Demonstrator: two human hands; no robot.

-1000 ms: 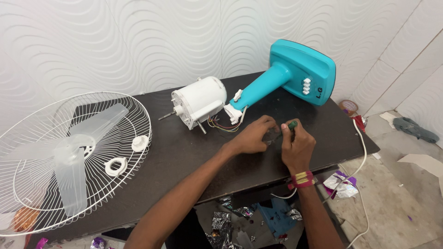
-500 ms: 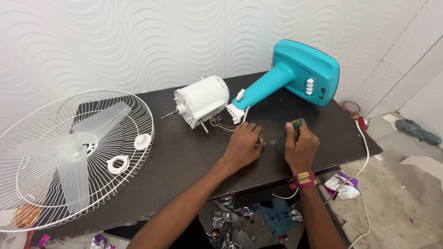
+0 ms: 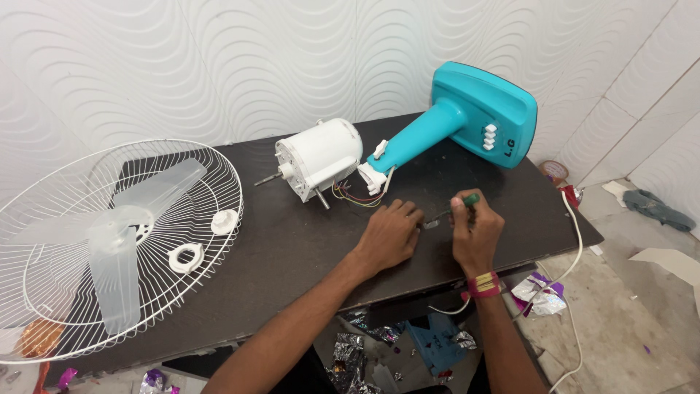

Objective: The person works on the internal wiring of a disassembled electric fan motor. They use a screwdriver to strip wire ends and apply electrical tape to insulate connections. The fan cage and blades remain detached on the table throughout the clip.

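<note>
The right hand (image 3: pixel 475 232) is closed around a green-handled screwdriver (image 3: pixel 458 206), gripping it in a fist with the handle's end showing above the thumb and the dark shaft slanting down to the left. Its tip meets a small metal part (image 3: pixel 430 223) lying on the dark table (image 3: pixel 292 248). The left hand (image 3: pixel 388 235) rests palm down just beside that part, fingers curled narrow, fingertips pressing at its edge (what lies under the palm cannot be seen). Compared with a second ago, the left hand has slid down and flattened on the table, and the screwdriver is tilted lower. Behind the hands lie the white fan motor (image 3: pixel 318 156) and the teal fan stand (image 3: pixel 467 117), unmoved. The white wire guard (image 3: pixel 109 241) with clear blades sits far left.
</note>
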